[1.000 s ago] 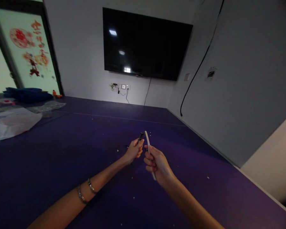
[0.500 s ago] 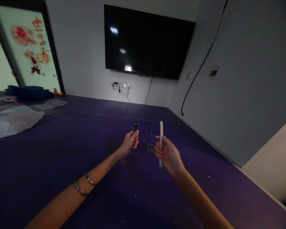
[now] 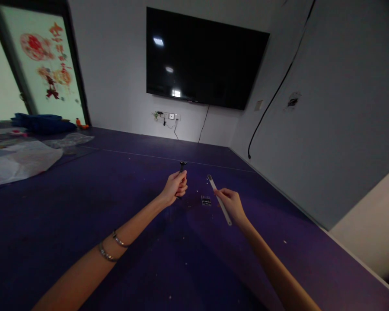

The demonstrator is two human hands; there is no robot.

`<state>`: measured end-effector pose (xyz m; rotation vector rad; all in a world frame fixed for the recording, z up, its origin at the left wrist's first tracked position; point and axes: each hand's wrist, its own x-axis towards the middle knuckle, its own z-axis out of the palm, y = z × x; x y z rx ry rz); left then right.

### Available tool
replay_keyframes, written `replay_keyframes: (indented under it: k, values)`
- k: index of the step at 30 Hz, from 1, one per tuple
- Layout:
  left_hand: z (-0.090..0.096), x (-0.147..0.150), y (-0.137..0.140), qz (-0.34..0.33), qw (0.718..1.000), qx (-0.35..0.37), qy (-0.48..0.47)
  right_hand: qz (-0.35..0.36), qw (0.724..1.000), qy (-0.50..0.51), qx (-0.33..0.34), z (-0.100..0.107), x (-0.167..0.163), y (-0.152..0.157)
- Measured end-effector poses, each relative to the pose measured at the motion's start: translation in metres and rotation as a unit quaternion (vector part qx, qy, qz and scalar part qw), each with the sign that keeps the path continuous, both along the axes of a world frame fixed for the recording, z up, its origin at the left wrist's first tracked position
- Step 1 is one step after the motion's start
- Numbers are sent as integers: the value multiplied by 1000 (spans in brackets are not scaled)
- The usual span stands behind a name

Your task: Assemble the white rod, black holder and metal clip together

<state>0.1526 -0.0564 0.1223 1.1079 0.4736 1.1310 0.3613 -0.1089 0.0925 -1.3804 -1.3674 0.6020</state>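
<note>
The white stick (image 3: pixel 223 210) has tipped leftward, right hand (image 3: pixel 233 204) pinching it, left hand (image 3: pixel 175 185) clenching a black tool (image 3: pixel 182 164).

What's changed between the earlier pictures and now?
The left hand has drawn leftward with the black tool; the right hand has moved rightward, its white stick leaning further left. A small dark object now shows between them. Both grips stay; the screen looks unchanged.

Here's the left hand (image 3: pixel 176 186) fisted around a black T-headed tool (image 3: pixel 182 166), and over there the right hand (image 3: pixel 232 204) pinches a slim pale stick (image 3: pixel 225 213) at a slant, a small dark object (image 3: pixel 206 201) lying between them on the purple floor (image 3: pixel 142 268), a black television (image 3: pixel 204 60) on the wall (image 3: pixel 113 86) beyond!
</note>
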Motion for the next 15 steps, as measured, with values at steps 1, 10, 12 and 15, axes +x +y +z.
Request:
replay_keyframes:
  k: [1,10,12,15]
  values:
    - [0,0,-1,-3,1000,1,1,-8,997,-71,3,-3,1,3]
    - [-2,6,-10,-20,1000,-4,11,-68,892,-422,-151,-35,-31,11]
    - [-4,7,-11,-22,1000,-6,15,-65,876,-451,-161,-39,-37,13]
    - [-6,8,-10,-26,999,-9,23,-62,863,-472,-170,-43,-44,16]
